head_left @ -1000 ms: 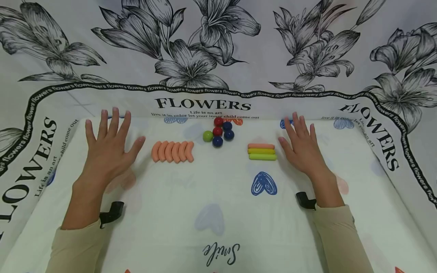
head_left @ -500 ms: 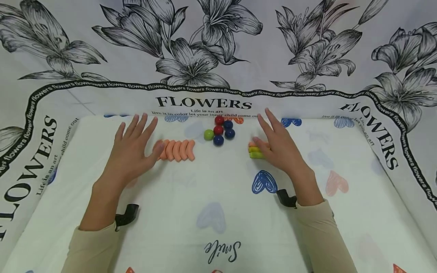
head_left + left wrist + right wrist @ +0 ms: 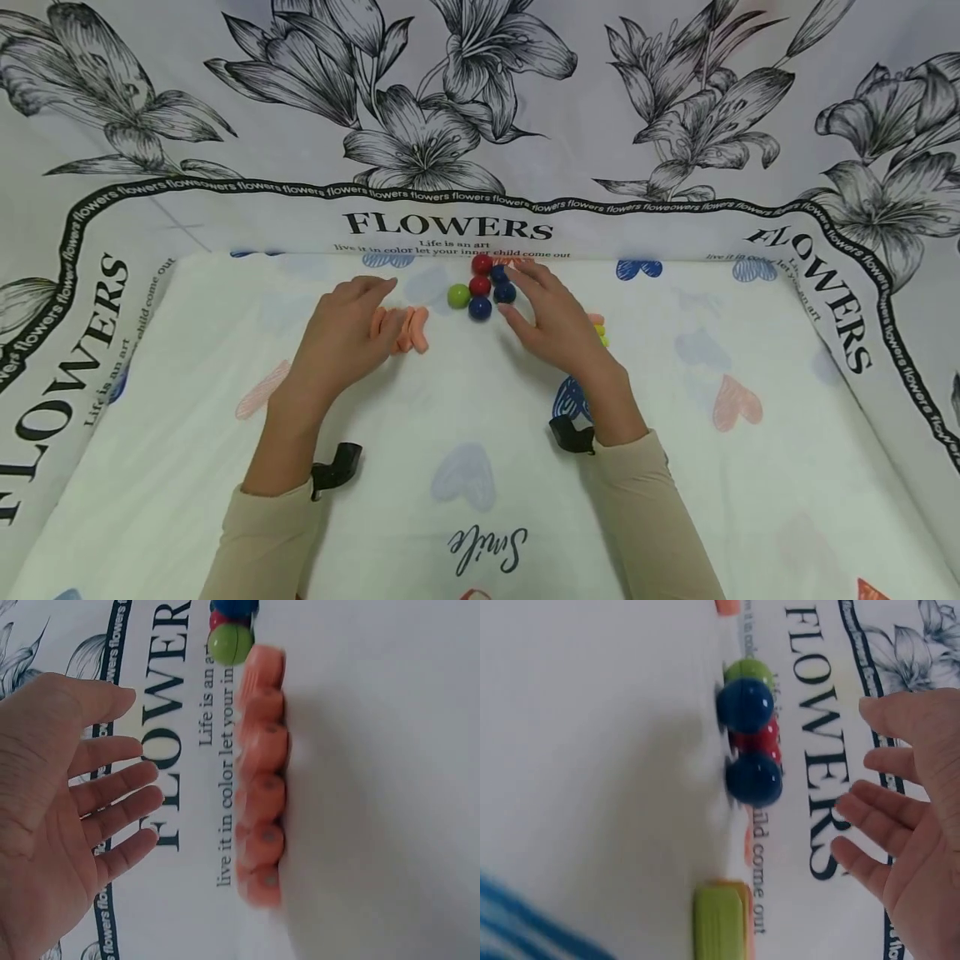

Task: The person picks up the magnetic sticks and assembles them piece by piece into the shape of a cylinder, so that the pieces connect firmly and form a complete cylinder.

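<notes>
My left hand (image 3: 341, 333) hovers over a row of curved, orange, sausage-like pieces (image 3: 418, 330), hiding part of it in the head view. Its fingers are loosely bent and hold nothing; the left wrist view shows the whole row (image 3: 262, 802) apart from them. Beside a cluster of small glossy balls is my right hand (image 3: 555, 325), thumb and fingers spread with nothing between them. The cluster has red balls (image 3: 480, 286), blue balls (image 3: 480, 308) and one green ball (image 3: 458, 296). In the right wrist view, that hand (image 3: 922, 825) is clear of the balls.
Short coloured sticks (image 3: 599, 330) lie behind my right hand, mostly hidden in the head view; the right wrist view shows a green stick (image 3: 720, 922) nearest. A white cloth (image 3: 405, 467) with printed hearts and lettering covers the table. A flower-printed sheet (image 3: 300, 225) lies beyond.
Both hands have moved inward: the left to the right, over the orange pieces; the right to the left, past the sticks to the balls. Their fingers have bent slightly. The objects have stayed put.
</notes>
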A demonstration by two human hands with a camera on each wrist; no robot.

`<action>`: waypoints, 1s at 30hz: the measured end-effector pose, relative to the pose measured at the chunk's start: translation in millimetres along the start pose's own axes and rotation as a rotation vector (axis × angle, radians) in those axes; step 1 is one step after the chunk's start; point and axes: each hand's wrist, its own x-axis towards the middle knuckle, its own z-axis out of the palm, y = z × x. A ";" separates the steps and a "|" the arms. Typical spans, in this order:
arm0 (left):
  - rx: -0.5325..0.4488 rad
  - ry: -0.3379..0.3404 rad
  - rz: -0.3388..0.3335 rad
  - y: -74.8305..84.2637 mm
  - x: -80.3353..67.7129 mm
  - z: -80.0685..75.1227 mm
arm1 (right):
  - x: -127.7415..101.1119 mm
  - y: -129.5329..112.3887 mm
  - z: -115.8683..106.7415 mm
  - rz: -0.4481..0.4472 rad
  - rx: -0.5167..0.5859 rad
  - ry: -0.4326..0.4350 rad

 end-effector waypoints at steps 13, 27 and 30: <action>0.008 -0.086 -0.147 25.3 11.5 19.8 | 8.1 -3.0 27.5 -0.077 0.039 0.017; -0.040 0.013 -0.280 33.9 4.1 41.2 | 14.1 -2.5 43.6 -0.069 0.009 -0.067; -0.067 -0.021 -0.299 37.5 5.3 43.4 | 14.0 -0.1 39.8 -0.048 0.012 -0.074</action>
